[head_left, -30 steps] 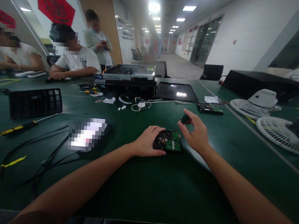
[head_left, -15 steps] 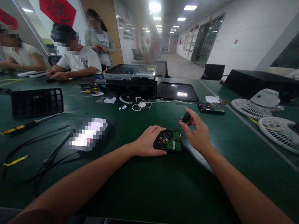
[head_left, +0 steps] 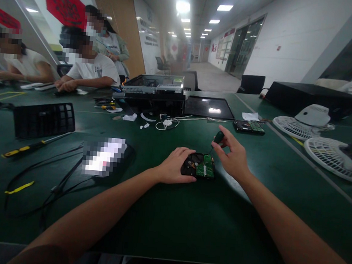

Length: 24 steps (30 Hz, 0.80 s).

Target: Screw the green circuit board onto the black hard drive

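Note:
A hard drive (head_left: 205, 168) lies on the green table with its circuit board facing up. My left hand (head_left: 175, 166) grips its left side, thumb along the near edge and fingers over the far edge. Between the thumb and fingers of my right hand (head_left: 232, 154) is a small screwdriver (head_left: 218, 138) with a dark green handle. It stands nearly upright, its thin shaft pointing down to the board's far right corner. Whether the tip sits in a screw is too small to tell.
A blurred bright-screened device (head_left: 104, 157) and a yellow-black screwdriver (head_left: 25, 150) lie to the left. Behind are an opened computer case (head_left: 154, 95), a white cable (head_left: 167, 124) and another hard drive (head_left: 249, 127). White fan parts (head_left: 332, 156) stand right. Several people are around the table.
My hands, the hard drive and the screwdriver stay almost in place. In the background, the standing person has shifted to the left, behind the seated one.

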Each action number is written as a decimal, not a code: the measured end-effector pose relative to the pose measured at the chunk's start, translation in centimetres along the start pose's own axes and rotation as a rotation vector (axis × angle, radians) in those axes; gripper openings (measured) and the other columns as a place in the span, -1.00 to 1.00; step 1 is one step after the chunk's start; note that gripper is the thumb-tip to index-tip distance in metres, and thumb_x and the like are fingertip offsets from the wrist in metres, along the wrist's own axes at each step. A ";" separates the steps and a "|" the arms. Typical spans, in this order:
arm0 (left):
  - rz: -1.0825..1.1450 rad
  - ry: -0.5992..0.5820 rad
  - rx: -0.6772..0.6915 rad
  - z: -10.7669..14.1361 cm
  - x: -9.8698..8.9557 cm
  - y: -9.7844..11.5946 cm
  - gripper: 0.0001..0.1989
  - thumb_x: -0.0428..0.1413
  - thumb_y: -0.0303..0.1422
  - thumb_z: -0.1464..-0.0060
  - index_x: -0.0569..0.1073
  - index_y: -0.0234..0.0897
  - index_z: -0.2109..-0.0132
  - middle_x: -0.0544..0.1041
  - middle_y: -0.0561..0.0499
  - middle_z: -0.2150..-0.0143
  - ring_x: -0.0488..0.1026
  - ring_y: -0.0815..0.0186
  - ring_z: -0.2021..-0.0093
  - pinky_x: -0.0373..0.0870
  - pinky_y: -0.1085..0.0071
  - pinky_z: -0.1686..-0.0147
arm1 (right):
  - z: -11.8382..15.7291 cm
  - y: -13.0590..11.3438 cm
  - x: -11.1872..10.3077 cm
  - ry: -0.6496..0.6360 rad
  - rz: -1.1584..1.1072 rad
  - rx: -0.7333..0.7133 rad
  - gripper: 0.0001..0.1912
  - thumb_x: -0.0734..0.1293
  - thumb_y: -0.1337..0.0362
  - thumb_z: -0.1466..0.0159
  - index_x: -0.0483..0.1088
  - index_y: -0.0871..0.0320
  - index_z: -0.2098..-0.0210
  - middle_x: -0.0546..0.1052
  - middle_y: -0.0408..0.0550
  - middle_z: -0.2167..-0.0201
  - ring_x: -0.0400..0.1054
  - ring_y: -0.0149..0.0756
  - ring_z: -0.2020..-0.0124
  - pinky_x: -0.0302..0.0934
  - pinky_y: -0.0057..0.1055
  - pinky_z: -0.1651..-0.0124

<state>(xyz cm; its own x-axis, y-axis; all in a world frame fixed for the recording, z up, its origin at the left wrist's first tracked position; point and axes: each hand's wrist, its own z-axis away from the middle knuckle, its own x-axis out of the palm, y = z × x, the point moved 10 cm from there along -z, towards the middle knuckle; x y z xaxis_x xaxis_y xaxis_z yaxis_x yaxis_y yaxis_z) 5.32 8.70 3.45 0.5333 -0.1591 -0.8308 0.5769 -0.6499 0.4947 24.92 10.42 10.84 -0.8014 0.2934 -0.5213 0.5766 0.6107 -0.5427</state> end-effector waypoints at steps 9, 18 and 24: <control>0.003 0.005 0.011 0.0 0.1 0.0 0.04 0.35 0.18 -0.02 0.15 -0.13 -0.48 0.28 -0.24 -0.39 0.23 -0.17 -0.38 0.28 -0.17 -0.35 | 0.3 0.3 0.4 0.011 -0.143 -0.011 -0.37 0.33 0.24 -0.43 0.13 -0.07 -0.44 0.52 0.08 -0.24 0.59 -0.10 -0.02 0.47 0.01 -0.16; -0.009 0.007 0.023 0.0 0.1 0.0 0.04 0.33 0.21 -0.03 0.15 -0.16 -0.47 0.29 -0.26 -0.37 0.24 -0.16 -0.36 0.28 -0.16 -0.34 | 0.5 -1.6 -0.4 0.084 0.186 -0.137 -0.39 0.44 0.12 -0.37 0.30 -0.04 -0.37 0.59 0.09 -0.03 0.54 -0.07 0.17 0.51 0.04 0.01; -0.016 0.008 0.025 0.1 0.1 0.2 0.01 0.35 0.16 -0.04 0.16 -0.11 -0.48 0.28 -0.22 -0.37 0.25 -0.13 -0.35 0.31 -0.13 -0.33 | 0.7 -1.2 0.4 0.027 0.029 -0.089 -0.32 0.27 0.22 -0.46 0.06 -0.02 -0.52 0.53 0.13 -0.24 0.60 -0.03 -0.04 0.45 0.07 -0.20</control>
<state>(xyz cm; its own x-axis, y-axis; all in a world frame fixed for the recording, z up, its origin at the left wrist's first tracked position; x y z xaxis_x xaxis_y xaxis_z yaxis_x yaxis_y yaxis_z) 5.42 8.52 3.48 0.5293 -0.1426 -0.8364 0.5694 -0.6710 0.4748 24.00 9.25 10.83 -0.7893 0.3308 -0.5173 0.5840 0.6645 -0.4663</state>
